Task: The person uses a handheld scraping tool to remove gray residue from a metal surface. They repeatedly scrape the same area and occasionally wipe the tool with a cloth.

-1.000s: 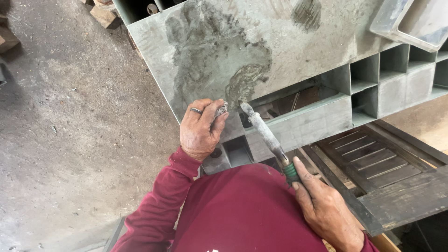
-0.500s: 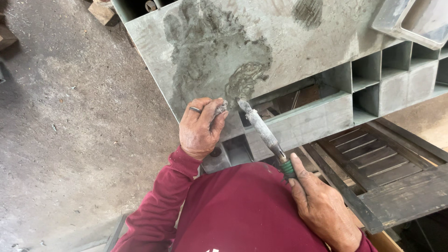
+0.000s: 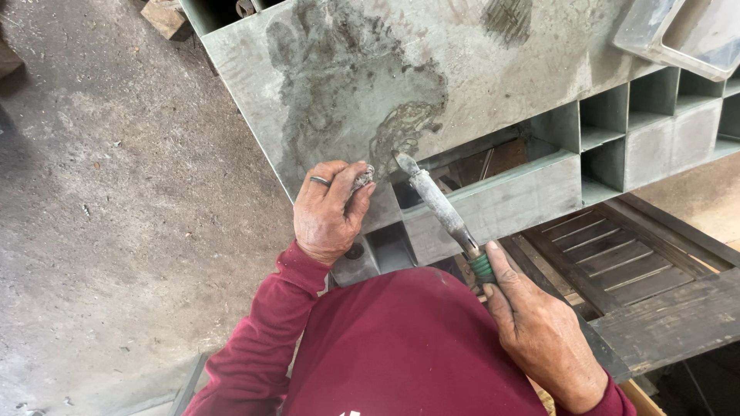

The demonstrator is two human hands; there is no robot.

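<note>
Head view, looking down over a person in a maroon top (image 3: 401, 347). Left hand (image 3: 330, 212), ring on one finger, is curled shut around a small grey lump (image 3: 363, 179), pressed at the near edge of a grey metal panel (image 3: 478, 69). Right hand (image 3: 539, 331) grips the green-taped handle of a putty-caked tool (image 3: 439, 208); its tip touches the panel edge, just right of the lump. Grey open compartments (image 3: 617, 131) sit to the right. Concrete floor (image 3: 116, 231) on the left, dark slatted wood frame (image 3: 624, 270) near right.
</note>
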